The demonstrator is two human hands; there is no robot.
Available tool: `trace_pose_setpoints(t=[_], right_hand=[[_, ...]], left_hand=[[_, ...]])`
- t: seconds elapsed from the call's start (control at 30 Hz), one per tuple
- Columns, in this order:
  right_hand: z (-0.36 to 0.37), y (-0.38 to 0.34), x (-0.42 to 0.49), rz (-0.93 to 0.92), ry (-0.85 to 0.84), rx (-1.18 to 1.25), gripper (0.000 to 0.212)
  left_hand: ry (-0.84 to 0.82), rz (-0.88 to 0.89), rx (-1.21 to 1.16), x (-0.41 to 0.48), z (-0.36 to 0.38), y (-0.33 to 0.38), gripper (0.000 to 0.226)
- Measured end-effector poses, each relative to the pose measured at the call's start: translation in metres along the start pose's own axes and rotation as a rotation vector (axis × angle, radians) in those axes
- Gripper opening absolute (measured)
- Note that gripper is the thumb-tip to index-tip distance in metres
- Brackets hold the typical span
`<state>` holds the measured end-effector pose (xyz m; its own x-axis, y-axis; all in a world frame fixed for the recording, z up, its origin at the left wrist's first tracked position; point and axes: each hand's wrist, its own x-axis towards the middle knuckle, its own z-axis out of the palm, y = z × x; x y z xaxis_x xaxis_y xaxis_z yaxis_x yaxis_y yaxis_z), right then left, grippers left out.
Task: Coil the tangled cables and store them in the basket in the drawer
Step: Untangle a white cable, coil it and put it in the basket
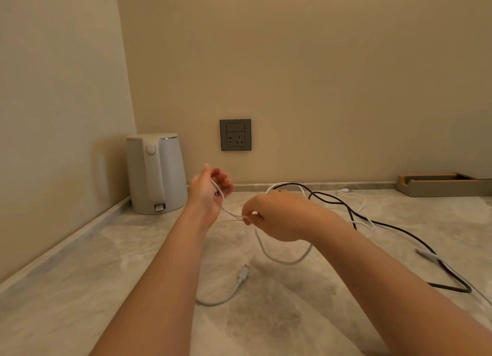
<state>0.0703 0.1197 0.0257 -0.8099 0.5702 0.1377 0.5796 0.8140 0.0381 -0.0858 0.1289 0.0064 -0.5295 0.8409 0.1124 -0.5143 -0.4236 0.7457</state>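
Note:
Above the marble counter (80,270), my left hand (209,189) is raised palm up, with a thin white cable (282,259) running across its curled fingers. My right hand (277,214) pinches the same cable just to the right, and a loop of it hangs down below that hand. A black cable (394,226) snakes over the counter at the right, crossing another white cable (359,198). A white cable end with a plug (243,274) lies near the front, between my forearms. No drawer or basket is in view.
A white electric kettle (155,173) stands in the back left corner. A grey wall socket (235,134) sits on the back wall. A grey and orange tray (442,185) rests at the back right.

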Motion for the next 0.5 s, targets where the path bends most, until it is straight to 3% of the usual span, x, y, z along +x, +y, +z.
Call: trace_pose_setpoints(t=[0.17,0.3,0.5], right_hand=[[-0.006,0.007,0.0,0.034,0.365,-0.113,0.026],[-0.006,0.026,0.002,0.046,0.535,0.002,0.023],[0.003,0.054,0.01,0.097,0.653,0.093,0.043]], left_hand=[[-0.174,-0.032,0.581,-0.018,0.011,-0.008,0.04],[-0.341,-0.143,0.663,-0.027,0.016,-0.009,0.042],[-0.543,-0.331,0.717,-0.029,0.017,-0.007,0.06]])
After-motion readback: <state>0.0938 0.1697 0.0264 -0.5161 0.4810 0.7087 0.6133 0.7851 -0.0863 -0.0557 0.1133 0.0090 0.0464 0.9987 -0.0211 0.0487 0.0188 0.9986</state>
